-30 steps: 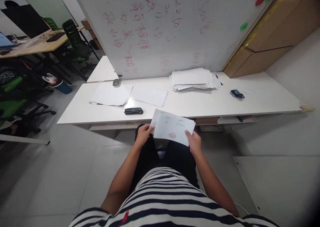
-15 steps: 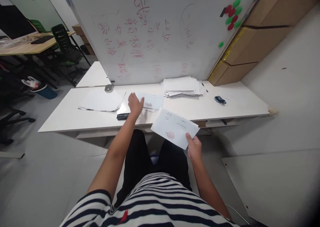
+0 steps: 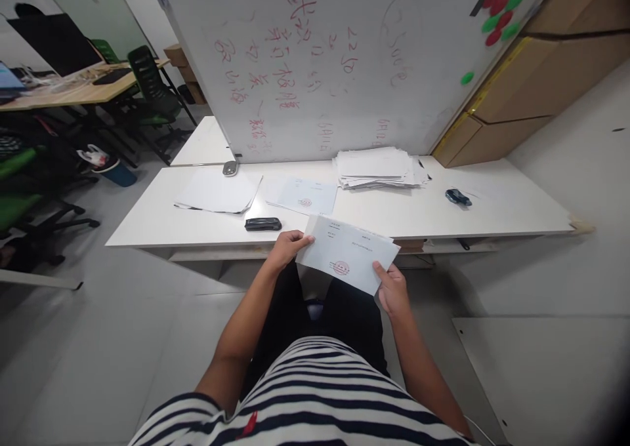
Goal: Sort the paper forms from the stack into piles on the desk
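I hold a white printed sheet with a red round stamp (image 3: 347,254) in front of my lap, just below the white table's front edge (image 3: 197,235). My left hand (image 3: 288,246) pinches its left edge and my right hand (image 3: 391,288) grips its lower right corner; both are closed on it. On the table lie another stamped sheet (image 3: 305,195), a thin pile of paper (image 3: 219,191) at the left, a thick stack of papers (image 3: 377,167) by the whiteboard, and a black stapler (image 3: 263,223) near my left hand.
A whiteboard with red writing (image 3: 319,59) stands behind the table. A small dark blue object (image 3: 457,197) lies at the table's right. Cardboard boxes (image 3: 531,85) are at the right, office chairs and a desk (image 3: 73,92) at the left. A white panel (image 3: 541,374) lies on the floor.
My left hand put a stamped sheet down on the table by the stapler, then came back and took hold of the left edge of the sheet in my right hand.
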`<state>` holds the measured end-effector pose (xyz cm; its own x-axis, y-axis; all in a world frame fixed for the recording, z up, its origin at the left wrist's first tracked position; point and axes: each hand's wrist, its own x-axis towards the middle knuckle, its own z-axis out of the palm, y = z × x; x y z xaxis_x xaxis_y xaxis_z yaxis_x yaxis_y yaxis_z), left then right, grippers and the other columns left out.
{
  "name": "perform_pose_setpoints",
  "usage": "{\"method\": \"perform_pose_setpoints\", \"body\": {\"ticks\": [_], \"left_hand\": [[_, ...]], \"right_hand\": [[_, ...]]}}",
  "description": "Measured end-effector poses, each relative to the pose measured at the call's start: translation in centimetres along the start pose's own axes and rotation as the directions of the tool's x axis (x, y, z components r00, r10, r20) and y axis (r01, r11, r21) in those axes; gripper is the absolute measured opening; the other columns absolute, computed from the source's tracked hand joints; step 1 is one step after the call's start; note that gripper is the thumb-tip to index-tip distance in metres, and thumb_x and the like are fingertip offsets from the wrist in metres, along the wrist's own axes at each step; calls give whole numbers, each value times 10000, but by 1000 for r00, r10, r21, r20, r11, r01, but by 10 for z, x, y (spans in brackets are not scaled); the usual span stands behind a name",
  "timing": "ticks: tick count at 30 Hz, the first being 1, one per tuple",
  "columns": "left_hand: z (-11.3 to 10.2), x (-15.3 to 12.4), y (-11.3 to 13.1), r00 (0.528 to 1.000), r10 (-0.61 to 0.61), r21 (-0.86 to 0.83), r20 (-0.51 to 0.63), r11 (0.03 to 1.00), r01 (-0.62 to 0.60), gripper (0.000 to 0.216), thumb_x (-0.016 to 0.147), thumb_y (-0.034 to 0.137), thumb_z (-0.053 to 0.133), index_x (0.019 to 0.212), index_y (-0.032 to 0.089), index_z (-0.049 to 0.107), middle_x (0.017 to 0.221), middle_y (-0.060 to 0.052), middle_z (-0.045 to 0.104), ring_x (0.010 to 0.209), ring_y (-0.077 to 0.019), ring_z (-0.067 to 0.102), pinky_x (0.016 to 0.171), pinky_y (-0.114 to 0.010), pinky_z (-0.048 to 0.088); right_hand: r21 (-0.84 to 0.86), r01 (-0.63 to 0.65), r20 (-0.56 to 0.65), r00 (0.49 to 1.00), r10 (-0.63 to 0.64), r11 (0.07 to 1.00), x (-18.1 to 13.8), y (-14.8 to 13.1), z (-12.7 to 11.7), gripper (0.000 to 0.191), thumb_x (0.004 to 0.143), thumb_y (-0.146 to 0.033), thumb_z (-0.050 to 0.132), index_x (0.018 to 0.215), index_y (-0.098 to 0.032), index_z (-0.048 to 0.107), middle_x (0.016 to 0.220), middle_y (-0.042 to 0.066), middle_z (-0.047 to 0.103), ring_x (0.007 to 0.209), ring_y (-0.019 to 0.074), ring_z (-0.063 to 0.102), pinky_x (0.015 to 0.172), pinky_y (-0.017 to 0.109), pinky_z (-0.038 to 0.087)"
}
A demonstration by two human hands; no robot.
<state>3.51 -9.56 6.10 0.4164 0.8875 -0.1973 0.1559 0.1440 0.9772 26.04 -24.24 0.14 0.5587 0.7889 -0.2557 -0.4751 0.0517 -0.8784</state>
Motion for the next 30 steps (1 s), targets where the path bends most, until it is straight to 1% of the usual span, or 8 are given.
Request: {"method": "perform_pose_setpoints", "body": {"ticks": [3, 6, 12, 14, 18, 23, 27, 30], "left_hand": [[-1, -2, -12, 999, -22, 11, -25, 1000, 22, 369, 647, 522, 716, 643, 166, 621, 608, 16, 560, 579, -107, 490, 557, -231, 377], [-5, -6, -26, 997, -33, 70, -75, 997, 38, 385, 666, 540, 690, 655, 161, 624, 606, 21, 547, 569, -100, 471, 545, -226, 358], [-18, -14, -47, 978, -1, 119, -206, 993, 26, 411, 676, 556, 667, 657, 147, 629, 626, 16, 562, 606, -108, 476, 578, -231, 360], [-19, -16, -52, 974, -3, 83, -228, 996, 23, 416, 668, 558, 671, 654, 145, 624, 629, 15, 569, 608, -108, 479, 584, -232, 364], [-18, -18, -59, 967, -66, -71, -248, 996, 50, 426, 654, 564, 685, 709, 143, 640, 663, 4, 602, 603, -108, 495, 585, -233, 376], [-19, -18, -58, 970, -114, -165, -217, 983, 79, 433, 663, 557, 691, 778, 141, 666, 711, -13, 639, 615, -118, 528, 598, -242, 403], [-27, -23, -51, 983, -94, -194, -157, 979, 63, 417, 716, 541, 652, 855, 148, 675, 796, -32, 674, 696, -143, 581, 660, -261, 441], [-31, -31, -47, 992, -96, -212, -88, 974, 75, 405, 735, 503, 652, 946, 157, 663, 919, -52, 694, 799, -168, 617, 737, -287, 467]], "right_hand": [[-10, -139, 31, 990, 139, 990, 2, 6, 5, 433, 622, -363, 821, 996, -189, 688, 1042, 78, 720, 919, 247, 688, 869, 418, 561], [-57, -257, 30, 965, 259, 965, 2, 12, 10, 464, 598, -345, 838, 1005, -180, 691, 1082, 81, 708, 975, 264, 674, 911, 411, 545], [-69, -308, 62, 948, 312, 949, -4, 23, 18, 465, 611, -310, 837, 1029, -176, 685, 1100, 66, 703, 1075, 272, 634, 1019, 406, 473], [-23, -355, 102, 929, 356, 934, -4, 25, 20, 457, 623, -302, 828, 1038, -183, 680, 1116, 63, 697, 1094, 277, 624, 1021, 418, 472], [62, -452, 227, 875, 428, 890, -3, 28, 25, 453, 662, -302, 796, 1080, -190, 663, 1167, 66, 673, 1118, 282, 611, 1017, 434, 476], [17, -438, 263, 870, 418, 899, -4, 33, 31, 469, 673, -311, 791, 1107, -205, 650, 1191, 63, 661, 1117, 277, 613, 1010, 435, 481], [-62, -364, 196, 909, 369, 929, 0, 33, 34, 474, 641, -345, 817, 1061, -178, 671, 1140, 83, 684, 1073, 293, 635, 987, 442, 496], [-114, -294, 154, 938, 309, 949, 3, 33, 37, 482, 608, -357, 838, 1021, -159, 688, 1104, 91, 698, 1041, 297, 649, 964, 440, 510]]}}
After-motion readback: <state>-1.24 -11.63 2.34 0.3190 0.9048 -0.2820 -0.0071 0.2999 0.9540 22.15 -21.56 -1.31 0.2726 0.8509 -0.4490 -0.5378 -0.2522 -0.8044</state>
